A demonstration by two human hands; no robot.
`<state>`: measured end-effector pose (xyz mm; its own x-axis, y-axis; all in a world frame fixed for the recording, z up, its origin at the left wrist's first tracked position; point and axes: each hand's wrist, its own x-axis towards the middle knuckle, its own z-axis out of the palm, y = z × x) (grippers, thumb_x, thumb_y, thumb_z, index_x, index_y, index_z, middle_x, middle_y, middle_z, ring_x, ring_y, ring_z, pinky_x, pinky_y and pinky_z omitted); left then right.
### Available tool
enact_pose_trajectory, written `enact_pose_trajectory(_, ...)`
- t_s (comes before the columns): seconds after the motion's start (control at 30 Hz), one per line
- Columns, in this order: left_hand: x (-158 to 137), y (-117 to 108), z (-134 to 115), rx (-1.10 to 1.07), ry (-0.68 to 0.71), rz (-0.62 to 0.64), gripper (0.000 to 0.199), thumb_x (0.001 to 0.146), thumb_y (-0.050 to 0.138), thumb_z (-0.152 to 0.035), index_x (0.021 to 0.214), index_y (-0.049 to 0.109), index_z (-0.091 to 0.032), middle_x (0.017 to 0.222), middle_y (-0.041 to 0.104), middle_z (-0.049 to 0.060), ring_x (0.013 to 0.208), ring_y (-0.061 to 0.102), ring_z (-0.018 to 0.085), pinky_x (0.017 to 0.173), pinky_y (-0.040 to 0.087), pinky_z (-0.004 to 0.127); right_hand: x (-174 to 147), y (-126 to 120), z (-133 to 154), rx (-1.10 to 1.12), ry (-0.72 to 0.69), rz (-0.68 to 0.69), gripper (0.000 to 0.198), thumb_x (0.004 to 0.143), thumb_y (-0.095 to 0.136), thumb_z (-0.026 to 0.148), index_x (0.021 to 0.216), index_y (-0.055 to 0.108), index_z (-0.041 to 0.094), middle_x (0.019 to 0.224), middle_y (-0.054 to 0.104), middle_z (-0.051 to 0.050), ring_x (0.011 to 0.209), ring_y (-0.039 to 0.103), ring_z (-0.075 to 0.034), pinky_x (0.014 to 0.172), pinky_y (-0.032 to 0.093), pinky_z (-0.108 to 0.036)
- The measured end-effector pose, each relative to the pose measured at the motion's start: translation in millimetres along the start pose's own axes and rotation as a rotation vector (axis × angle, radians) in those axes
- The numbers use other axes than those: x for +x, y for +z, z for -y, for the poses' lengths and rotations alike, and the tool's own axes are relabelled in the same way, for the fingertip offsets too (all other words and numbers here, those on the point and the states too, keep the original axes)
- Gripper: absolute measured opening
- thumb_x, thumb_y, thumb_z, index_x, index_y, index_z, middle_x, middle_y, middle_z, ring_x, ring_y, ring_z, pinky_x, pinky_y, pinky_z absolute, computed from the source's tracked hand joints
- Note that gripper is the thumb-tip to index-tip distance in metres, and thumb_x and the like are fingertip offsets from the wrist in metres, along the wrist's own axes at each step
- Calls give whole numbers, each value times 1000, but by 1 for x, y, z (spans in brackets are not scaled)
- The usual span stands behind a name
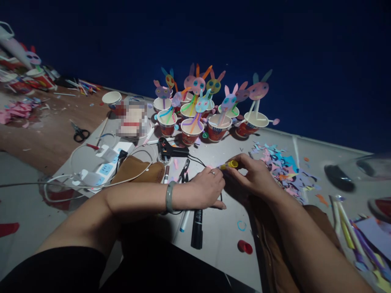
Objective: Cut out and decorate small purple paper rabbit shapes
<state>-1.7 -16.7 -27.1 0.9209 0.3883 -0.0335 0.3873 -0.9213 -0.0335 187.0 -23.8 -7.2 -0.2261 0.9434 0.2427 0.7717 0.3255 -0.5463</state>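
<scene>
My right hand (255,175) pinches a short yellow tube (230,165), like a marker cap with its hollow end toward the right. Close on its left is my left hand (206,187), with a ring and a bracelet at the wrist. Its fingers are curled, the thumb points right, and whatever lies under the fingertips is hidden. Just below the left hand lies a black marker (197,230) beside a white pen with a blue end (184,221). A red cap (244,246) rests on its side near the front edge.
Paper cups (192,132) with rabbit-faced paper figures stand along the back. A black glue gun (172,148) lies before them. Left are a power strip (106,167) with cables and scissors (80,132). Paper scraps (284,167) are heaped right, near bagged coloured sticks (348,228).
</scene>
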Motion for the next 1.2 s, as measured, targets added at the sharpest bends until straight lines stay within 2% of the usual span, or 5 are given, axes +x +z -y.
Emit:
enact_pose_trajectory(0.4,-1,-14,3,-66,5,79,75,83,48,-71,112,62,-3,112,59,19,108,52,30,91,32,38,1,6,-1,2,82,-117,13,84,58,34,89,53,23,80,70,-6,69,66,-21,63,51,-32)
enact_pose_trajectory(0.6,-2,-14,3,-59,9,54,75,83,48,-71,113,61,-2,113,60,21,108,52,31,93,32,39,2,6,1,0,72,-8,12,85,58,34,89,55,24,77,69,-5,68,66,-20,62,51,-31)
enact_pose_trajectory(0.8,-1,-13,3,-53,10,67,76,83,48,-71,113,60,-3,115,60,20,107,53,30,90,33,38,-1,-4,-7,29,134,-106,15,84,60,37,87,53,23,77,68,-5,66,66,-21,61,52,-33)
enact_pose_trajectory(1.03,-1,-16,4,-40,7,88,77,83,48,-71,114,59,-2,115,59,20,107,52,30,88,31,36,-3,-14,-11,-34,154,-11,12,81,62,31,80,51,25,69,66,-5,61,63,-22,57,49,-36)
enact_pose_trajectory(1.2,0,-16,11,-116,16,99,73,85,45,-71,115,60,-6,115,59,18,108,52,29,89,31,36,0,-15,-12,311,370,-372,24,76,70,33,82,49,24,73,66,-5,64,68,-22,63,53,-36)
